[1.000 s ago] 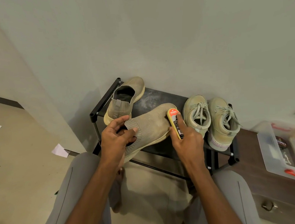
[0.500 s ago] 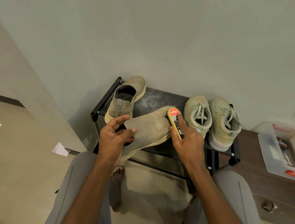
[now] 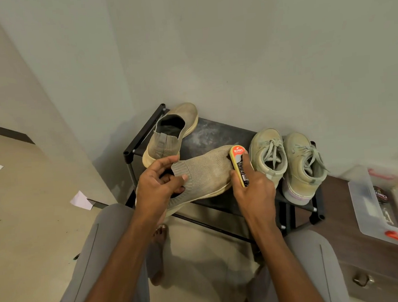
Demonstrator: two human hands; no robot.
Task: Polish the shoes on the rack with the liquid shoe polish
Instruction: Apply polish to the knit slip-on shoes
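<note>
Gripping the knit shoe (image 3: 204,174) by its collar, left hand (image 3: 158,187) holds it mid-frame over the rack (image 3: 215,135), long axis running left-right, toe right. Right hand (image 3: 253,189) clasps the polish bottle (image 3: 239,164), pressed on the toe. Four shoes total, one bottle.

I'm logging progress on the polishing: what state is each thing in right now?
Knit slip-on shoe: lifted, collar gripped by left hand.
Polish applicator: held by right hand, against that shoe.
Second slip-on: on rack.
Lace-up pair: on rack, laced.
Plastic box: open.
</note>
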